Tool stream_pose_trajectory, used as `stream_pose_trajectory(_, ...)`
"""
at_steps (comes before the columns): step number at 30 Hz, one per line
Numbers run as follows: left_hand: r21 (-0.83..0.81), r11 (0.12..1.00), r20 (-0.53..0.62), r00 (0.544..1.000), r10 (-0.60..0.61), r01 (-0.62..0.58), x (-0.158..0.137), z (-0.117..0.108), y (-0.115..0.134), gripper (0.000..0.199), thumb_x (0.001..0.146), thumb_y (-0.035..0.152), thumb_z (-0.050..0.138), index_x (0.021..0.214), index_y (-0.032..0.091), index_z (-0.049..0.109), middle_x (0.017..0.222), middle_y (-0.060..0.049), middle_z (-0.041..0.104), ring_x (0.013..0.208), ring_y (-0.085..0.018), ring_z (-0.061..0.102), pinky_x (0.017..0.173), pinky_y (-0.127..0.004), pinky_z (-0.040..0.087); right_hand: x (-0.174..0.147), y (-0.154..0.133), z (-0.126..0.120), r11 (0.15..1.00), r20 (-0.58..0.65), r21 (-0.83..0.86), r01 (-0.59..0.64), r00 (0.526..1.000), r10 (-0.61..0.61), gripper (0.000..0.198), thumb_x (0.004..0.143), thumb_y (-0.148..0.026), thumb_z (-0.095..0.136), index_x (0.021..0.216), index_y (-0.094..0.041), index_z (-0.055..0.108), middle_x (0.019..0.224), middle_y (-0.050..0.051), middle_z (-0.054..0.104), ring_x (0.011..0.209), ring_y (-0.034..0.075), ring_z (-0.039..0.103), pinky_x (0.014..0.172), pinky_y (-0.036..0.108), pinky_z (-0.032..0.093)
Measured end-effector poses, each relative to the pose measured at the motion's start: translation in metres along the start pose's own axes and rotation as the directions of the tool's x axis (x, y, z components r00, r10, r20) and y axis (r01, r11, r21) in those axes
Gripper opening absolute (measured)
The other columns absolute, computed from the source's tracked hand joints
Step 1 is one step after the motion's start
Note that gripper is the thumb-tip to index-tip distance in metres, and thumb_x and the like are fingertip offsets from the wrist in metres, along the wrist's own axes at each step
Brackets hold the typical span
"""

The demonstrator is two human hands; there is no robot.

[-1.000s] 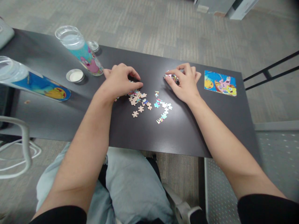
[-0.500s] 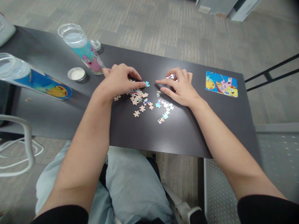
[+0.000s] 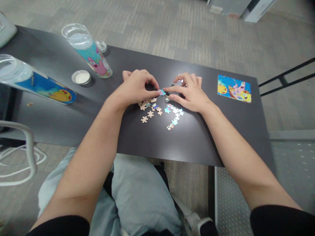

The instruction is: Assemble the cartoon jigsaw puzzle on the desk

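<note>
My left hand (image 3: 140, 87) pinches a small blue-and-pink jigsaw piece (image 3: 161, 92) between thumb and fingertips. Across from it, my right hand (image 3: 189, 91) has its fingers apart, the index fingertip at the edge of that piece and the thumb by another small piece (image 3: 167, 98). A pile of mostly face-down pieces (image 3: 144, 105) is partly covered by the left hand. A curved row of face-up pieces (image 3: 175, 111) lies below the right hand. More pieces (image 3: 180, 79) show partly behind the right fingers.
On the dark table (image 3: 197, 137) stands a clear tube with a pink cartoon figure (image 3: 98, 64); a second, blue tube (image 3: 49, 87) is at the left. Two round lids (image 3: 81, 78) are near them. A cartoon picture card (image 3: 234, 88) lies at the right.
My left hand has moved right, away from the pile, bringing a jigsaw piece to the right index fingertip. The right hand has barely moved.
</note>
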State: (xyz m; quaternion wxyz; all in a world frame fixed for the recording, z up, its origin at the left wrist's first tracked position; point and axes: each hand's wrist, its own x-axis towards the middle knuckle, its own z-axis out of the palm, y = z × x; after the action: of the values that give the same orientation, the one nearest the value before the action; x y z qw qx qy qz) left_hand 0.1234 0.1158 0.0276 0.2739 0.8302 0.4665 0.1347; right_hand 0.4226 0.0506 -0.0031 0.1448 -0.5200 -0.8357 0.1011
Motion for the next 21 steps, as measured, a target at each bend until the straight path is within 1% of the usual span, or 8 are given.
stream_pose_trajectory(2, 0.014, 1.0, -0.018, 1.0, -0.015, 0.015, -0.001, -0.002, -0.003, 0.04, 0.092, 0.068, 0.086, 0.109, 0.034, 0.097, 0.126, -0.008, 0.087, 0.136, -0.042, 0.074, 0.136, -0.073, 0.035, 0.001, 0.0, 0.001, 1.0, -0.014, -0.007, -0.013, 1.0, 0.013, 0.056, 0.132, -0.08, 0.057, 0.161, -0.048, 0.092, 0.177, 0.012, 0.075, 0.156, 0.048, 0.063, 0.138, 0.081, 0.042)
stream_pose_trajectory(4, 0.024, 0.999, -0.033, 0.999, -0.026, 0.027, -0.001, -0.002, -0.005, 0.039, 0.092, 0.066, 0.085, 0.11, 0.034, 0.097, 0.13, -0.006, 0.088, 0.135, -0.041, 0.074, 0.135, -0.073, 0.034, 0.001, -0.002, 0.001, 0.999, -0.032, -0.015, -0.05, 0.998, 0.049, 0.06, 0.132, -0.082, 0.053, 0.16, -0.047, 0.093, 0.177, 0.013, 0.075, 0.158, 0.051, 0.063, 0.137, 0.084, 0.042)
stream_pose_trajectory(6, 0.015, 0.999, -0.045, 0.998, -0.032, 0.033, -0.002, 0.0, -0.004, 0.04, 0.094, 0.067, 0.085, 0.115, 0.036, 0.097, 0.134, -0.005, 0.089, 0.135, -0.041, 0.075, 0.136, -0.073, 0.034, 0.002, -0.004, -0.001, 0.996, -0.035, -0.006, -0.088, 0.996, 0.087, 0.064, 0.131, -0.085, 0.05, 0.16, -0.047, 0.093, 0.176, 0.014, 0.075, 0.16, 0.052, 0.061, 0.138, 0.085, 0.04)
stream_pose_trajectory(9, -0.007, 0.999, -0.075, 0.997, -0.032, 0.032, -0.002, 0.005, -0.001, 0.042, 0.097, 0.069, 0.084, 0.122, 0.037, 0.094, 0.137, -0.006, 0.089, 0.132, -0.041, 0.078, 0.138, -0.075, 0.033, 0.002, -0.008, -0.004, 0.993, -0.033, 0.038, -0.112, 0.993, 0.113, 0.069, 0.129, -0.089, 0.046, 0.159, -0.048, 0.092, 0.175, 0.013, 0.078, 0.158, 0.05, 0.057, 0.139, 0.083, 0.037)
stream_pose_trajectory(12, 0.004, 1.0, -0.092, 0.995, -0.029, 0.029, -0.001, 0.009, 0.001, 0.04, 0.1, 0.068, 0.082, 0.118, 0.034, 0.093, 0.141, -0.009, 0.087, 0.132, -0.04, 0.077, 0.14, -0.076, 0.031, 0.001, -0.009, -0.005, 0.993, -0.049, 0.068, -0.101, 0.993, 0.104, 0.074, 0.129, -0.091, 0.042, 0.155, -0.046, 0.094, 0.174, 0.012, 0.079, 0.155, 0.049, 0.058, 0.139, 0.082, 0.036)
stream_pose_trajectory(16, 0.024, 0.996, -0.124, 0.989, -0.079, 0.082, 0.001, 0.012, 0.001, 0.035, 0.102, 0.067, 0.082, 0.114, 0.035, 0.091, 0.139, -0.008, 0.087, 0.132, -0.04, 0.075, 0.137, -0.078, 0.032, -0.001, -0.005, -0.004, 0.993, -0.079, 0.065, -0.097, 0.992, 0.102, 0.067, 0.13, -0.086, 0.046, 0.146, -0.047, 0.098, 0.172, 0.011, 0.081, 0.154, 0.049, 0.062, 0.141, 0.085, 0.037)
stream_pose_trajectory(19, 0.023, 0.994, -0.15, 0.983, -0.103, 0.108, 0.002, 0.016, 0.003, 0.037, 0.103, 0.07, 0.082, 0.111, 0.034, 0.088, 0.137, -0.009, 0.087, 0.134, -0.041, 0.074, 0.135, -0.079, 0.033, -0.001, -0.001, -0.004, 0.997, -0.027, 0.068, -0.029, 0.999, 0.031, 0.065, 0.128, -0.088, 0.053, 0.141, -0.046, 0.1, 0.172, 0.011, 0.079, 0.153, 0.049, 0.065, 0.141, 0.082, 0.04)
stream_pose_trajectory(21, 0.022, 0.994, -0.152, 0.983, -0.099, 0.104, 0.003, 0.019, 0.006, 0.039, 0.104, 0.071, 0.081, 0.11, 0.033, 0.087, 0.136, -0.009, 0.086, 0.134, -0.042, 0.074, 0.134, -0.077, 0.034, -0.001, 0.002, -0.004, 0.997, 0.004, 0.079, 0.02, 1.0, -0.021, 0.066, 0.126, -0.091, 0.056, 0.146, -0.046, 0.099, 0.172, 0.011, 0.078, 0.151, 0.049, 0.067, 0.141, 0.08, 0.042)
